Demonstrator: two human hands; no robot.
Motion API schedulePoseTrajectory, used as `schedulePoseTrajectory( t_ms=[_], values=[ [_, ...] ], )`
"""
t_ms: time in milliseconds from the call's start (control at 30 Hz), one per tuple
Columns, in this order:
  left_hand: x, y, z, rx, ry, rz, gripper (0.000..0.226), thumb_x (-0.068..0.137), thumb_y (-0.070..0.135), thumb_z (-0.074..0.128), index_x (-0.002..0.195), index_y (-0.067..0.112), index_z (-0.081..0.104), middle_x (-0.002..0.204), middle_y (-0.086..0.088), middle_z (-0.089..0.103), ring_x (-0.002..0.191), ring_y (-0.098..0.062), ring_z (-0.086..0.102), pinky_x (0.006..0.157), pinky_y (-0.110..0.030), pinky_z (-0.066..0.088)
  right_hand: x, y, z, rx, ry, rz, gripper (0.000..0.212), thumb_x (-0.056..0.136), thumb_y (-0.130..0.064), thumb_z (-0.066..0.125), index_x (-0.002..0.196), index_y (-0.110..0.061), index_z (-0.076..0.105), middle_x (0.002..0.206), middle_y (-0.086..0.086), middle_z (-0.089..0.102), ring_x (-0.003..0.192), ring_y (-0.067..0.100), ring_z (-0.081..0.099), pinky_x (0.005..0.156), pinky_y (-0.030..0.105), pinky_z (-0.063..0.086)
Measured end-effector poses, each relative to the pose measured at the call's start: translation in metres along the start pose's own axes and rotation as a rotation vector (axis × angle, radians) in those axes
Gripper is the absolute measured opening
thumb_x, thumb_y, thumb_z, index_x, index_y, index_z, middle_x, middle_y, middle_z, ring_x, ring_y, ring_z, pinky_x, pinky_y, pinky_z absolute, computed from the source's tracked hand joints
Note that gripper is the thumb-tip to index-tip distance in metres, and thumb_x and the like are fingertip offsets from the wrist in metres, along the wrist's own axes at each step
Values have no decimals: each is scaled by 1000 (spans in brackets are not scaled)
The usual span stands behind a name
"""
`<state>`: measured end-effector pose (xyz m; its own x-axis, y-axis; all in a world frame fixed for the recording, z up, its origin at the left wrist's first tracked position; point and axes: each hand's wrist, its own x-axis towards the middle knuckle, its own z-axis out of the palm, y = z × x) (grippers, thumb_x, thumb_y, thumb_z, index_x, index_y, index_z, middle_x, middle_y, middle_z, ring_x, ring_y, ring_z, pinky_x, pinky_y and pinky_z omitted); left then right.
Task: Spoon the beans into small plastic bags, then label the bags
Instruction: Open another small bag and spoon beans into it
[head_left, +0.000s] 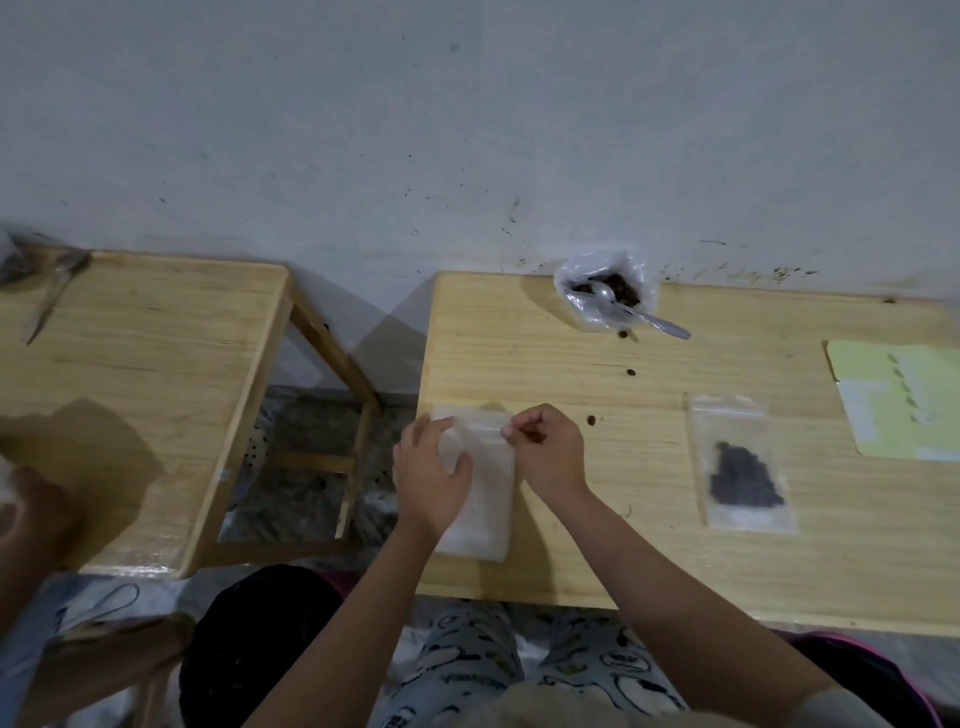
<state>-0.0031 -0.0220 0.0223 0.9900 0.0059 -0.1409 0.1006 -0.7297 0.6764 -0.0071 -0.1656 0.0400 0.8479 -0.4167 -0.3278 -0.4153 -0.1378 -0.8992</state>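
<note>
Beans wait far off; our left hand (434, 475) steadies the empty bag (480, 493), right hand (545, 449) pinching its lip; we'd peel gently.

Dim, soft shadows, perhaps slightly blurred, warped edges

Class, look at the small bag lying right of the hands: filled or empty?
Filled: the small bag lies flat with a dark heap of beans inside.

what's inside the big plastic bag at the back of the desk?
The big plastic bag is open at the top and holds brown beans, with the bowl of a clear spoon lying in them. How deep the beans go is hidden by the crumpled plastic.
</note>
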Motion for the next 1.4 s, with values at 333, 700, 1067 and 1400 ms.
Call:
schedulePoseTrajectory(
  t_ms=[333, 700, 1067, 1400],
  values=[
    [12, 65, -29, -438, 8, 122, 34, 85, 1, 63, 100, 31, 59, 109, 9, 59, 87, 4, 58, 74, -13, 50, 15, -34, -63, 90, -214, -117, 5, 86, -2, 64, 90, -1, 67, 70, 4, 65, 49, 3, 59, 51, 12, 43],
    [17, 167, -5, -636, 69, 151, 13, 81, 10, 73, 89, 16, 64, 91, 3, 68, 76, 2, 64, 65, -11, 48, 41, -65, -131, 68, -87, -282, 15, 77, -7, 75, 65, -15, 70, 58, -12, 66, 56, 1, 56, 60, 17, 45],
    [29, 206, 16, -722, 61, 13, 16, 76, -2, 72, 73, 14, 67, 79, -5, 69, 75, -17, 67, 75, -38, 57, 47, -77, -159, 273, -186, -183, 15, 69, -6, 81, 63, -2, 67, 66, 1, 70, 59, 9, 61, 58, 19, 47],
    [30, 215, 23, -862, 44, -193, 7, 75, 7, 77, 75, 12, 72, 84, -10, 71, 84, -22, 69, 66, -27, 55, 53, -80, -164, 276, -140, -22, 20, 73, -8, 77, 63, 3, 62, 67, 14, 59, 66, 23, 53, 64, 35, 44]
  ],
)
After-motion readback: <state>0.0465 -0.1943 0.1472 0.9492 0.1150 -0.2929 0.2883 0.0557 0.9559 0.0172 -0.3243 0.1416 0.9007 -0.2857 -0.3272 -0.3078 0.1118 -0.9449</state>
